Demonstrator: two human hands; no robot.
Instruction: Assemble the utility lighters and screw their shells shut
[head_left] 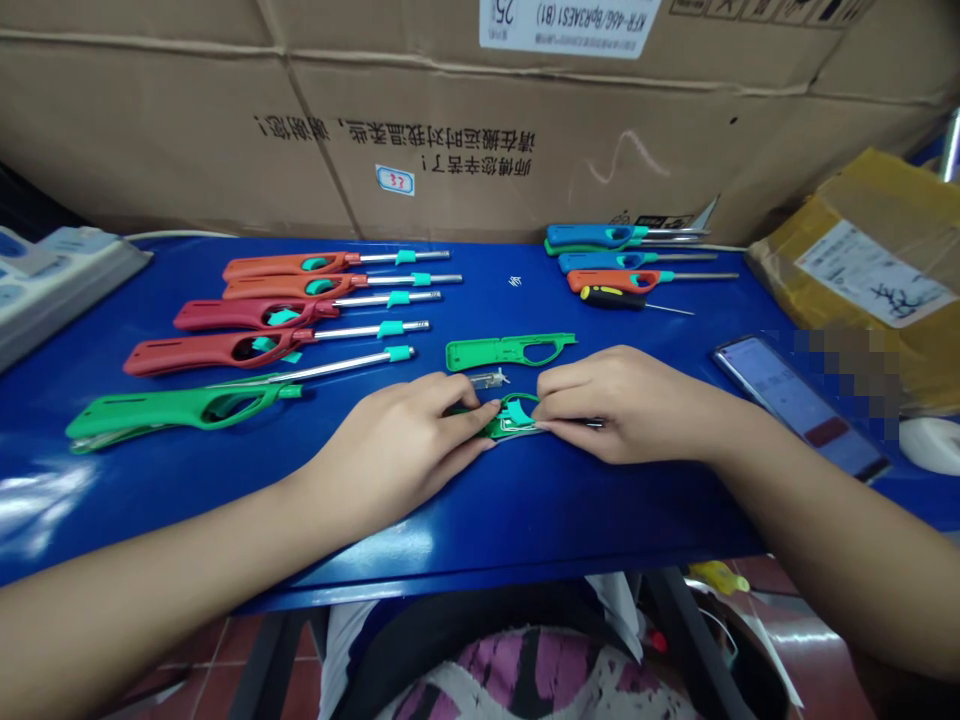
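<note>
Between my two hands lies an open green lighter body (pixel 501 426) with a teal trigger (pixel 516 413) and thin wire inside. My left hand (pixel 427 430) grips its left end, fingers bent over the edge. At the other end, the fingertips of my right hand (pixel 600 405) pinch the body, and a short dark metal end pokes out beneath them. Just above my left fingers sits a small clear part (pixel 489 379), partly covered by them. A loose green half shell (pixel 510 351) rests behind, apart from both hands.
Several orange, red and green lighters (pixel 217 355) lie in a row at left. More lighters (pixel 600 260) and a black-yellow screwdriver (pixel 611 297) are at back right. A phone (pixel 795 400), a taped parcel (pixel 862 280) and a power strip (pixel 67 280) flank them. A cardboard box (pixel 187 130) walls the back.
</note>
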